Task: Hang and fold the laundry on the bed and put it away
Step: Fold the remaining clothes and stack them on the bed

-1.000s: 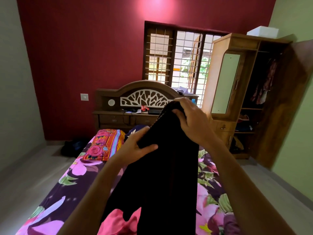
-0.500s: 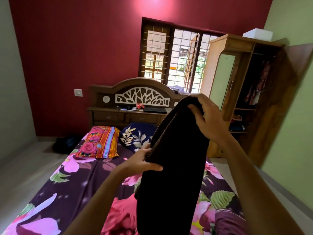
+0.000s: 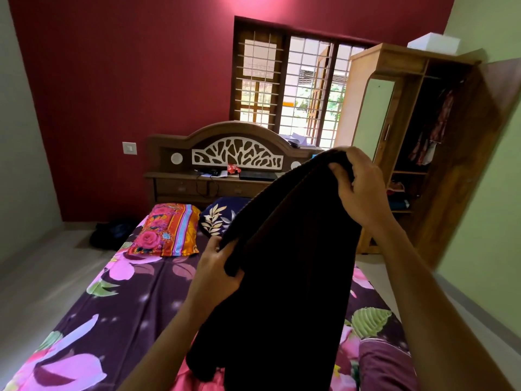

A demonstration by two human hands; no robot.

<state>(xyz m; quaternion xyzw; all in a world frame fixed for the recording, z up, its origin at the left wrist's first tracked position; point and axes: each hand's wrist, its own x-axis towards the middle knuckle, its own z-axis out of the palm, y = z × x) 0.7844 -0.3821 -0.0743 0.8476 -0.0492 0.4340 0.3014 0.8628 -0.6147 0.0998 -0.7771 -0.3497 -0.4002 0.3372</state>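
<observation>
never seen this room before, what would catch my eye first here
A black garment fills the middle, held up over the floral bed: right hand grips its top, left hand its lower edge. Behind stand a deep red wall and, at right, an open wooden wardrobe.

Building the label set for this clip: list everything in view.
black garment: 1, black, held up, centre frame
bed: 1, purple floral sheet, below the garment
floral pillow: 1, orange-pink, head of bed
leaf pillow: 1, navy, right of floral pillow
headboard: 1, brown with white cutout, behind the pillows
window: 1, brown-framed, grilled, above headboard
wardrobe: 1, wooden, far right, door open
white box: 1, white, atop wardrobe
wall switch: 1, white, left of headboard
dark heap: 1, black, left of bed
left hand: 1, grips garment's lower left edge
right hand: 1, grips garment's top
</observation>
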